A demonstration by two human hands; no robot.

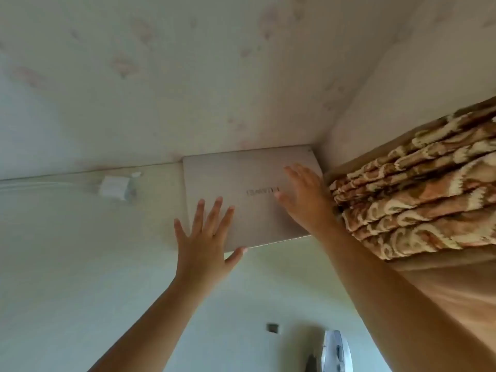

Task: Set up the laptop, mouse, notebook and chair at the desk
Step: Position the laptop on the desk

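The closed laptop (249,200) lies at twelve o'clock, long axis nine-to-three; left hand (206,237) splayed on its near-left corner, right hand (303,197) flat near its right edge, neither gripping

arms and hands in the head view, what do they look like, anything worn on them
Both forearms are bare, with no sleeves, watch or gloves in view. The left hand seems to carry a thin ring on one finger, though it is small and blurred. The right hand shows nothing worn.
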